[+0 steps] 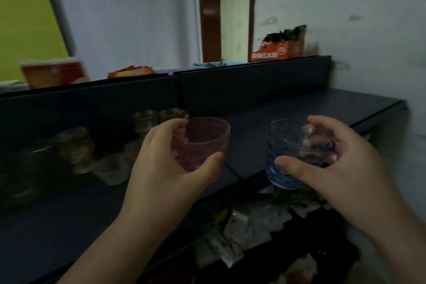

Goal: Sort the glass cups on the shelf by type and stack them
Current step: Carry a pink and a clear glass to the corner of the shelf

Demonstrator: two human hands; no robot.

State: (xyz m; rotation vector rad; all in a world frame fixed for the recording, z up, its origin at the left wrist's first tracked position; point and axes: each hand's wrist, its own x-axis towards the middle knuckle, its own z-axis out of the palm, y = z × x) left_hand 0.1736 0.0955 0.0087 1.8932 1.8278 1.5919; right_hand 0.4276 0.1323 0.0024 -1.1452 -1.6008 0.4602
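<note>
left hand (166,163) grips pink cup (202,143) | right hand (334,163) grips blue cup (288,157) | amber stacks (76,147) left on shelf (311,117)

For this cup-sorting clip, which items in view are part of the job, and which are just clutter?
Part of the job:
- pink glass cup, in the left hand
- blue glass cup, in the right hand
- clear glass cups stacked on the dark shelf

Just lying about:
- orange box on top
- packets on the lower shelf
</note>
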